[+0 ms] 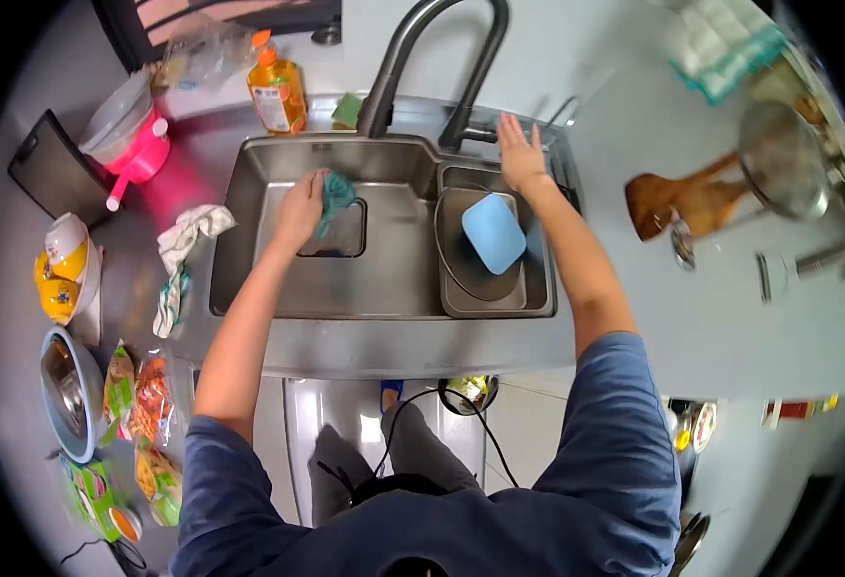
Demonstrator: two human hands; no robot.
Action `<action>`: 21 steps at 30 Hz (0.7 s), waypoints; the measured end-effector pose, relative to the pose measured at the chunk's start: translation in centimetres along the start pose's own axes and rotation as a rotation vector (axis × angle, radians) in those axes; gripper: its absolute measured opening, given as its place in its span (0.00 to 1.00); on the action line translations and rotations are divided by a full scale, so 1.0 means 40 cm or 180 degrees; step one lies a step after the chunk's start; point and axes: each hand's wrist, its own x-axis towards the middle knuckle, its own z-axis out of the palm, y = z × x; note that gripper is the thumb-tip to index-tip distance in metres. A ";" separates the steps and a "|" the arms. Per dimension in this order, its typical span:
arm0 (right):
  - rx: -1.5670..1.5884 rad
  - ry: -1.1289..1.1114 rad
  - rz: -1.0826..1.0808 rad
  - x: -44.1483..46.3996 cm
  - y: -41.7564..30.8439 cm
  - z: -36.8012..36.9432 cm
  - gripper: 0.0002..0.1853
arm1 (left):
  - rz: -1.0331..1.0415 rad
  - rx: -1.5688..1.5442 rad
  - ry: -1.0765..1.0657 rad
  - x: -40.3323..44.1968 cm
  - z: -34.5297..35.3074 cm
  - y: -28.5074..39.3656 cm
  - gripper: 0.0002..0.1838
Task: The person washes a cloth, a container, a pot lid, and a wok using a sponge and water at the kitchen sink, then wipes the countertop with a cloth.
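Over the large sink basin (393, 279), my left hand (301, 210) is closed on a green cloth (337, 197), which hangs from the fingers. My right hand (522, 157) is raised near the faucet handle (478, 133), palm flat and fingers stretched; whether it touches the handle cannot be told. Below that hand, a light blue container (493, 234) lies in a round metal pan (456, 274) inside the small basin. The dark faucet (400, 60) arches behind the sink. No water stream can be seen.
An orange soap bottle (279, 94) and a green sponge (347, 110) stand behind the sink. Left are a white cloth (189, 236), a pink pot (140, 154), bowls (64, 252) and food packets (153, 399). A wooden board (668, 202) and a strainer (783, 159) are right.
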 end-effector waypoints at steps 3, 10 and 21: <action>-0.0723 0.0012 -0.0103 0.022 0.009 0.050 0.30 | -0.0714 -0.2613 -0.0241 0.085 0.057 -0.044 0.17; 0.0101 0.0378 -0.0081 0.028 0.012 0.103 0.27 | -0.1638 -0.3756 -0.0874 0.121 0.089 -0.026 0.21; 0.4868 0.0174 -0.0747 -0.009 -0.450 0.010 0.21 | 0.0104 -0.1918 -0.1525 0.161 0.198 -0.078 0.10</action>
